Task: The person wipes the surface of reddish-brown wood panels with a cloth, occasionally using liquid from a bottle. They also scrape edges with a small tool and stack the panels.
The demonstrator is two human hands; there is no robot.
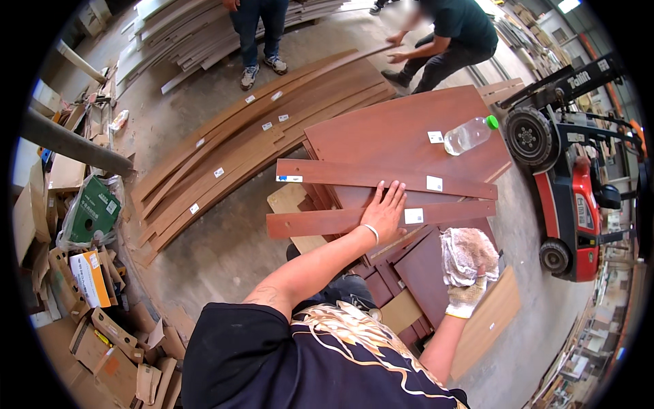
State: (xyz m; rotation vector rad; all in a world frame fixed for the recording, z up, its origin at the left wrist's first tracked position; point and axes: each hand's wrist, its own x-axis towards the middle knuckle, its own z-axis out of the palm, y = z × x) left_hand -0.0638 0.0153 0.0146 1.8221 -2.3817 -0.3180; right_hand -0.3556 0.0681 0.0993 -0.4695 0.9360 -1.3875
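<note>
Centrally, a wide reddish-brown panel (381,136) lies with two narrow boards along its near side, a farther board (340,170) and a nearer board (313,222). The bare left hand (385,215), fingers slightly spread and grasping nothing, rests over the nearer board at the panel's near side, fingertips reaching the farther one. To the panel's near right, the gloved right hand (466,296) grips a crumpled, stained white cloth (469,258). A clear bottle (466,136) with a green cap occupies the panel's right part; brown planks (238,151) lie to its left, a red forklift (582,218) to its right.
</note>
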